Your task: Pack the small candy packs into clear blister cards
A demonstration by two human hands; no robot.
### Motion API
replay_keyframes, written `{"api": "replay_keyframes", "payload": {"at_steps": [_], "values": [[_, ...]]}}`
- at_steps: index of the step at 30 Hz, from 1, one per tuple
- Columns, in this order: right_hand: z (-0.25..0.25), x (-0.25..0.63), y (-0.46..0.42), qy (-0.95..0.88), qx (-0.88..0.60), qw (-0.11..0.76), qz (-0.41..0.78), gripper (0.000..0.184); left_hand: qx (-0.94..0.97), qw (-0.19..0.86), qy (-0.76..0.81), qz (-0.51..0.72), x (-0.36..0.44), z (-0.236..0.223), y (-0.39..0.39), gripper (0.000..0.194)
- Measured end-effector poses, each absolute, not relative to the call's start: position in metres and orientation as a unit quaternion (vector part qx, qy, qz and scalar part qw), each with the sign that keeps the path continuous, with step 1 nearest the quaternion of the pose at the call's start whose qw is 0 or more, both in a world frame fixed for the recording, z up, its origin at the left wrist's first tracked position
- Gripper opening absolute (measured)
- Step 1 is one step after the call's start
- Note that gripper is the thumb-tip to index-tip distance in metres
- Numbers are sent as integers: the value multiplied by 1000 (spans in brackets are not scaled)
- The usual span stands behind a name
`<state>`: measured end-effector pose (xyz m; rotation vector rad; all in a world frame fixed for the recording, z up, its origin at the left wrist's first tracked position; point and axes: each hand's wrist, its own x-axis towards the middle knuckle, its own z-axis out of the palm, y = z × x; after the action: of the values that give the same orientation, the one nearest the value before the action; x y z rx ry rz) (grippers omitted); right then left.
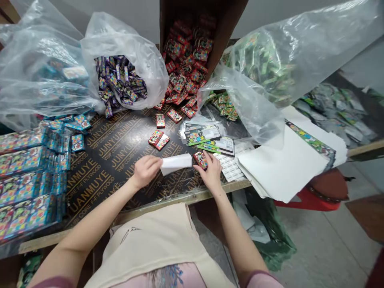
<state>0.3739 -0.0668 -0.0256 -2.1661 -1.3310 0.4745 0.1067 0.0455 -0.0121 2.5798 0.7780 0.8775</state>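
cardboard carton [229, 28] cut off, packet print [160, 121] too small

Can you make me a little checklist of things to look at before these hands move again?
1. The left hand pinches the white paper strip: ok.
2. The right hand touches the small red packet: ok.
3. All the red packets are inside the cardboard box: not ok, some lie loose on the plywood board.
4. The stack of white sheets lies to the right of the hands: ok.
5. The small red packet's printing can be read: cannot tell, it is too small and partly covered.
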Motion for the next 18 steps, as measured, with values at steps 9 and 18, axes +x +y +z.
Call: {"api": "replay_keyframes", "payload": {"at_steps": [9, 18], "values": [[18, 382, -96, -322, -704, 610, 173, 52, 939, 149, 112, 291, 125, -34, -9, 52], [-38, 523, -304, 87, -906, 299, -288, 48, 945, 110, 293, 99, 119, -78, -12, 63]]}}
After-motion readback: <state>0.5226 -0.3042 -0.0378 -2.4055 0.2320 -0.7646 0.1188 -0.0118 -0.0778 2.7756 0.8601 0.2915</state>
